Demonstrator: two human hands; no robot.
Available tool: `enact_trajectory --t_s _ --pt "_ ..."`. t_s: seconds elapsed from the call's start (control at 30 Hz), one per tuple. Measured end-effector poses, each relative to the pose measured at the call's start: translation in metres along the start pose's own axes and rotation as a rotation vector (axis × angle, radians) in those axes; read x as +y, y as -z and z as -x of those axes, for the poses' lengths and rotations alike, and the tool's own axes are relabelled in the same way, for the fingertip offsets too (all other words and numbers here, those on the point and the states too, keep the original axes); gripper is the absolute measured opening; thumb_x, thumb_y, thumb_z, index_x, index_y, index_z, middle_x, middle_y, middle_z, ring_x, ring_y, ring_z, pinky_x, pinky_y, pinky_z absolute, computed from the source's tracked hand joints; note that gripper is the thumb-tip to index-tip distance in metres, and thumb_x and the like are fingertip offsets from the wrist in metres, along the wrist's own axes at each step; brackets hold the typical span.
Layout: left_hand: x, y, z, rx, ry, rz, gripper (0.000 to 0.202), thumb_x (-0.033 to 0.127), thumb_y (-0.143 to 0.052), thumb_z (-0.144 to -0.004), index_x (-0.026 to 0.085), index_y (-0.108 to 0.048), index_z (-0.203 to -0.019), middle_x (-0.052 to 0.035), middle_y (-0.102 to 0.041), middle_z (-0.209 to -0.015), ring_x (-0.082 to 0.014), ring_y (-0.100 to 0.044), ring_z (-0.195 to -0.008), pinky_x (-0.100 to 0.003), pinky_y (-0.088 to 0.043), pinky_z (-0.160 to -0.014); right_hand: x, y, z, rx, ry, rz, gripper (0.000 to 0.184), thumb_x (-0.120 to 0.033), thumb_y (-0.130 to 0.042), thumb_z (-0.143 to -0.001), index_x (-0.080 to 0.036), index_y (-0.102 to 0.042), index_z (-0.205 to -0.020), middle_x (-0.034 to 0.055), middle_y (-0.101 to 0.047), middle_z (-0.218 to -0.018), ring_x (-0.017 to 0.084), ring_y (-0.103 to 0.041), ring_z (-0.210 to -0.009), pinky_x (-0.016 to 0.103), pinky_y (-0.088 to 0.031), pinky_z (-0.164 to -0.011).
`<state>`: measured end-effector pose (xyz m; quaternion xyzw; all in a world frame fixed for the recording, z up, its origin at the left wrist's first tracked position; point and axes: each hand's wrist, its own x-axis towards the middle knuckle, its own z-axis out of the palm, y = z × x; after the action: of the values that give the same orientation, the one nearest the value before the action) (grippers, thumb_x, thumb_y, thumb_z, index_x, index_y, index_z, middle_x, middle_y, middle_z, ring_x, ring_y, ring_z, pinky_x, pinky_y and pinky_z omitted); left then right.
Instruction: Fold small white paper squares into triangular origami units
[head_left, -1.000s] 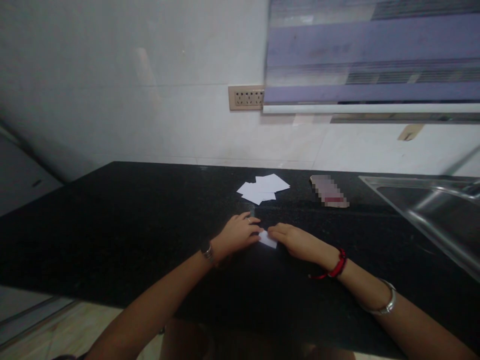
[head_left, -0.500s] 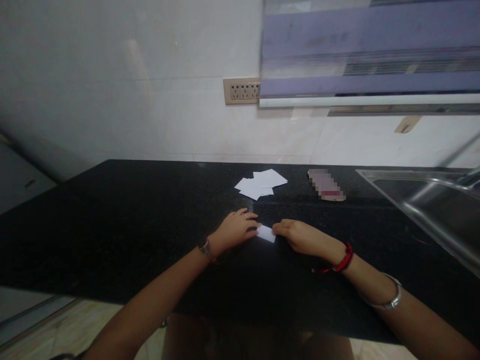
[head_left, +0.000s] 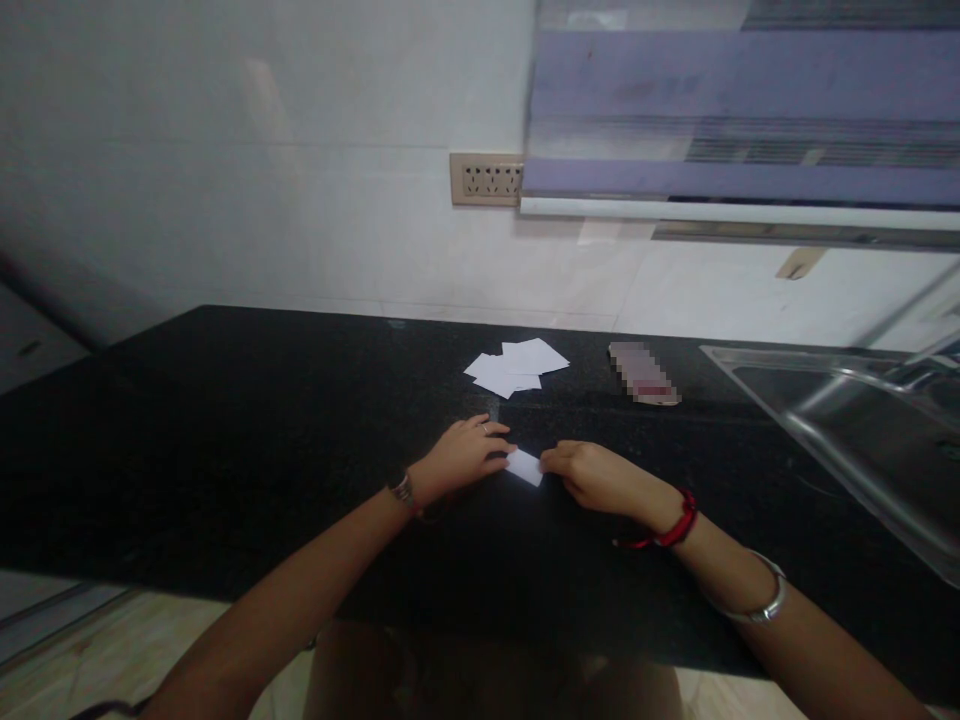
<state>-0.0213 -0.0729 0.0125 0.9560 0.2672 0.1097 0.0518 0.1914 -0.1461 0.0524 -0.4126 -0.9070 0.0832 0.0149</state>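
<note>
A small white paper slip (head_left: 524, 467) lies on the black counter (head_left: 225, 430) between my hands. My left hand (head_left: 465, 455) rests on the counter with fingers curled, its fingertips pressing the slip's left end. My right hand (head_left: 589, 473) is closed in a loose pinch on the slip's right end. Behind them sits a loose pile of several white paper pieces (head_left: 516, 366).
A blurred-out flat object (head_left: 643, 373) lies right of the paper pile. A steel sink (head_left: 847, 420) fills the counter's right end. A wall socket strip (head_left: 486, 179) and a striped window blind (head_left: 742, 110) are above. The counter's front edge runs below my forearms.
My hands have stayed on the slip, the right fingers curling tighter onto its end. The view has shifted slightly.
</note>
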Motion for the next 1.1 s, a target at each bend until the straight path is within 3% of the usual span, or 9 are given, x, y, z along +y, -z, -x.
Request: enact_trajectory --t_s 0.43,0.53,0.63,0.87,1.1 --pt "-0.001 -0.003 0.002 -0.005 0.045 0.043 0.026 0.038 -0.044 -0.080 0.034 -0.054 -0.104 0.0005 -0.045 -0.121 -0.0257 -0.030 -0.117 -0.043 -0.029 -0.090 0.005 0.008 0.006 0.034 -0.002 0.026 0.020 -0.007 -0.042 -0.072 -0.012 -0.061 -0.074 0.0070 -0.059 -0.075 0.015 -0.052 -0.072 0.026 -0.040 -0.069" --pt "-0.004 -0.007 0.001 0.020 0.045 0.091 0.026 0.038 -0.046 -0.079 0.033 -0.055 -0.103 -0.0001 -0.045 -0.120 -0.0238 -0.032 -0.116 -0.042 -0.026 -0.091 0.006 0.006 0.004 0.132 -0.007 -0.007 0.020 -0.011 -0.042 -0.077 -0.013 -0.059 -0.086 0.0072 -0.058 -0.083 0.015 -0.052 -0.079 0.027 -0.040 -0.073" --pt "-0.006 -0.011 -0.001 0.041 0.057 0.125 0.026 0.039 -0.047 -0.079 0.033 -0.055 -0.103 0.0000 -0.046 -0.119 -0.0224 -0.033 -0.115 -0.041 -0.025 -0.092 0.000 -0.004 -0.002 0.166 0.010 -0.046 0.022 -0.025 -0.044 -0.081 -0.015 -0.055 -0.098 0.0078 -0.057 -0.090 0.016 -0.050 -0.085 0.028 -0.041 -0.075" --pt "-0.008 -0.011 -0.005 0.104 0.092 0.208 0.032 0.027 -0.035 -0.085 0.027 -0.043 -0.117 -0.0012 -0.050 -0.116 -0.0156 -0.039 -0.110 -0.034 -0.027 -0.093 -0.009 -0.013 -0.011 0.224 -0.076 -0.118 0.020 -0.025 -0.044 -0.082 -0.013 -0.059 -0.089 0.0083 -0.058 -0.083 0.017 -0.052 -0.082 0.028 -0.040 -0.075" --pt "0.001 0.001 -0.005 0.189 0.156 0.312 0.024 0.034 -0.041 -0.082 0.017 -0.057 -0.085 -0.0031 -0.057 -0.088 -0.0146 -0.051 -0.086 -0.028 -0.039 -0.078 -0.009 -0.009 -0.008 0.292 -0.233 -0.308 0.022 -0.022 -0.040 -0.083 -0.015 -0.058 -0.093 0.0047 -0.061 -0.078 0.012 -0.054 -0.067 0.022 -0.039 -0.062"
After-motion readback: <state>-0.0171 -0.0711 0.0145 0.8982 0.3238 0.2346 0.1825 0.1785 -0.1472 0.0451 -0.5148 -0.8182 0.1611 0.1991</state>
